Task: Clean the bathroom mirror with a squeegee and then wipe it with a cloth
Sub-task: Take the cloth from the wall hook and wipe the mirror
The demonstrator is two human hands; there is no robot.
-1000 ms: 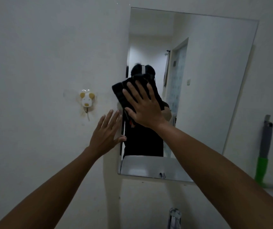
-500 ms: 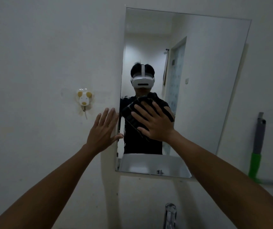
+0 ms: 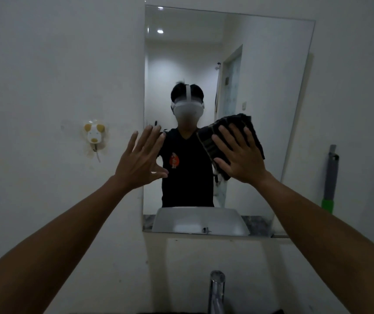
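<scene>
A frameless rectangular mirror [image 3: 272,87] hangs on the white wall. My right hand [image 3: 241,158] lies flat with spread fingers on a dark folded cloth [image 3: 229,129], pressing it against the glass at mid height, right of centre. My left hand [image 3: 141,160] is open with fingers apart, at the mirror's left edge, holding nothing. The squeegee [image 3: 329,177], grey with a green grip, stands upright against the wall to the right of the mirror, untouched.
A small animal-shaped hook [image 3: 93,134] sticks to the wall left of the mirror. A chrome tap [image 3: 216,288] rises at the bottom centre. The mirror reflects a person in a headset, a white basin and a doorway.
My right hand has slid the cloth down and then to the right across the glass. My left hand stays open by the mirror's left edge. The camera has moved closer.
</scene>
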